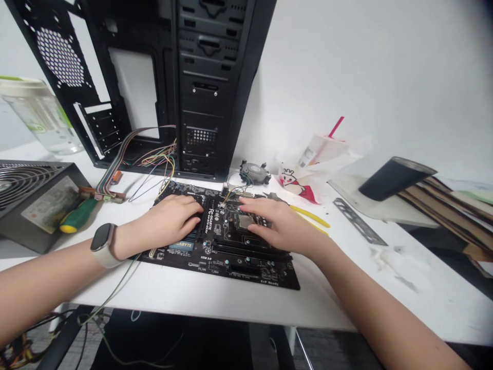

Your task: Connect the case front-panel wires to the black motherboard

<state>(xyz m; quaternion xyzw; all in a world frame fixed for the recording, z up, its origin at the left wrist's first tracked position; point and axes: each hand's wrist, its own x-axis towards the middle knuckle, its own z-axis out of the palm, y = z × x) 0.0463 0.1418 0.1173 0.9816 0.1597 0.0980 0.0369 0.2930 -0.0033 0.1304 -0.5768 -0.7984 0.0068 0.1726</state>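
The motherboard [219, 248] seems light and stiff, but fragile; better to hold its edges. Over it, the left hand [168, 218] and right hand [283, 225] have loosely parted fingers.

both hands [177, 216] [271, 221] reach forward, side by side, facing down.

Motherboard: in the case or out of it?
Out: the motherboard lies flat on the white table, in front of the black case.

Left hand [175, 218] and right hand [275, 221] lie over the black motherboard [215, 260]
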